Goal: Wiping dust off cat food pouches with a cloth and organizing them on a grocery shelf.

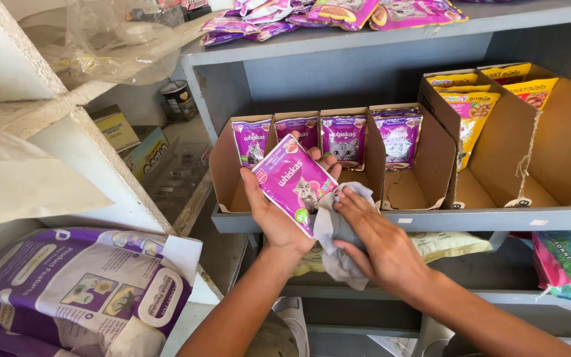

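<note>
My left hand (273, 213) holds a purple cat-food pouch (293, 182) tilted in front of the grey shelf (365, 221). My right hand (375, 241) grips a grey cloth (333, 233) and presses it against the pouch's lower right edge. Behind the pouch, open cardboard display boxes (227, 165) hold more purple pouches (343, 140) standing upright.
A bigger cardboard box (566, 142) of yellow pouches (474, 116) stands at the right. Loose purple pouches (338, 13) lie on the shelf above. A large purple and white bag (74, 291) lies at lower left. A green and pink bag (570, 261) sits at lower right.
</note>
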